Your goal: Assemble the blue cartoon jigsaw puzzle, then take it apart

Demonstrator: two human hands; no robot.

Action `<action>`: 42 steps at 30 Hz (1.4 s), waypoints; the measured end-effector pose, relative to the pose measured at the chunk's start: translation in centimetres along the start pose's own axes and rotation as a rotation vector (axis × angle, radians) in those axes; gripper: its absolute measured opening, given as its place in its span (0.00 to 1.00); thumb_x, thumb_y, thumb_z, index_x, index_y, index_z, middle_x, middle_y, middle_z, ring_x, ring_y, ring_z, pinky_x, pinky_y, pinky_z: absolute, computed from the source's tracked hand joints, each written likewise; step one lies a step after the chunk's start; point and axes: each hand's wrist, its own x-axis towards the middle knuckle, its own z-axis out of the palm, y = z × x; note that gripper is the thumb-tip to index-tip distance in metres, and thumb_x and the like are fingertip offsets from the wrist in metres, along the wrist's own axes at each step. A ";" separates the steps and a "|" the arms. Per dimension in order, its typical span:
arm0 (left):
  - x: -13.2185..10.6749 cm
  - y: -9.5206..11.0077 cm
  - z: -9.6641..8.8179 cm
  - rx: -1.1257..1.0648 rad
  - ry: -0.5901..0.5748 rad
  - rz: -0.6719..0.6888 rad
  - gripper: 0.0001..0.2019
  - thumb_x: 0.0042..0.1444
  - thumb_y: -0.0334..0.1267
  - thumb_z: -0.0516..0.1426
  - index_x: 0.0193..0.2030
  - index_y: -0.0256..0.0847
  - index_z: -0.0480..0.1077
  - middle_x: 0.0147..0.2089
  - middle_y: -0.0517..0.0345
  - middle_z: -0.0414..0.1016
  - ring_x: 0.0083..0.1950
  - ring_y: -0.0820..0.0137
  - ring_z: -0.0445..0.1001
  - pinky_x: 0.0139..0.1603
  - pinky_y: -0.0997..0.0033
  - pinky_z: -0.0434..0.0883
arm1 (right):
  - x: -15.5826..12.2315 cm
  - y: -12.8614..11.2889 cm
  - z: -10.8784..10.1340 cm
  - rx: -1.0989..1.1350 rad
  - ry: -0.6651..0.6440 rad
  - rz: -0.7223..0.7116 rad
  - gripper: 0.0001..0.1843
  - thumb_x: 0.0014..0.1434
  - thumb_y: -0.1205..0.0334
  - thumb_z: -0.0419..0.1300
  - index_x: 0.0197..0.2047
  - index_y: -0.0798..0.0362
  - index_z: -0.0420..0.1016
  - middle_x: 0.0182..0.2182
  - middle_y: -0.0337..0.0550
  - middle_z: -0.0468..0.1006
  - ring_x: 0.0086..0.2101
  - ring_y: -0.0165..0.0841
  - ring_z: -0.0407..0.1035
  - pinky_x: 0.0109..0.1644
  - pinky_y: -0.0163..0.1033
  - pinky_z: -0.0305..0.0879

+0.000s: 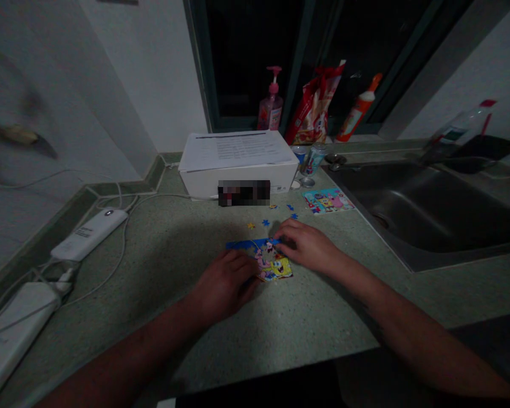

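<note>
Several loose jigsaw pieces (266,222) lie beyond a part-built puzzle (273,265); the left hand (225,285) curls on it, the right hand (306,246) touches its far edge, grip unclear.

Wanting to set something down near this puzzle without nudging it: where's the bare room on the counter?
The widest bare patch of countertop lies between the left hand and the white cables. Another strip runs between the right hand and the sink. It is crowded around the puzzle, loose pieces and white box.
</note>
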 end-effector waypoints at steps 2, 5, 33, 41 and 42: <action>0.0 0.0 0.2 0.024 0.010 0.037 0.08 0.68 0.36 0.58 0.50 0.43 0.77 0.50 0.52 0.83 0.51 0.58 0.77 0.53 0.53 0.73 | 0.0 -0.2 0.1 -0.024 -0.034 0.019 0.07 0.65 0.66 0.64 0.47 0.50 0.80 0.46 0.47 0.79 0.46 0.40 0.77 0.51 0.46 0.75; 0.0 0.0 0.2 0.053 0.029 0.060 0.07 0.69 0.35 0.58 0.50 0.43 0.77 0.50 0.53 0.83 0.51 0.59 0.77 0.52 0.54 0.73 | 0.0 -0.4 0.2 -0.040 -0.055 0.015 0.08 0.68 0.65 0.63 0.49 0.49 0.80 0.46 0.47 0.79 0.48 0.41 0.76 0.54 0.47 0.74; 0.0 0.1 0.2 0.078 0.027 0.074 0.07 0.69 0.35 0.58 0.49 0.42 0.77 0.49 0.55 0.83 0.49 0.59 0.77 0.53 0.53 0.71 | 0.1 -0.9 0.7 -0.064 -0.107 0.008 0.09 0.67 0.65 0.64 0.49 0.49 0.80 0.47 0.46 0.79 0.47 0.41 0.76 0.53 0.47 0.72; 0.1 -0.1 0.0 0.140 0.105 -0.018 0.05 0.68 0.33 0.58 0.46 0.41 0.76 0.42 0.54 0.83 0.45 0.60 0.77 0.52 0.54 0.71 | 0.1 -1.0 0.9 -0.068 -0.068 0.043 0.07 0.68 0.65 0.63 0.48 0.49 0.80 0.48 0.47 0.80 0.48 0.41 0.76 0.53 0.47 0.73; 0.1 -0.2 0.0 0.149 0.110 -0.020 0.06 0.68 0.33 0.58 0.46 0.40 0.76 0.42 0.54 0.83 0.45 0.60 0.77 0.51 0.53 0.71 | 0.2 -1.0 1.0 -0.071 -0.063 0.044 0.07 0.68 0.64 0.63 0.48 0.50 0.80 0.48 0.47 0.79 0.48 0.41 0.77 0.53 0.47 0.73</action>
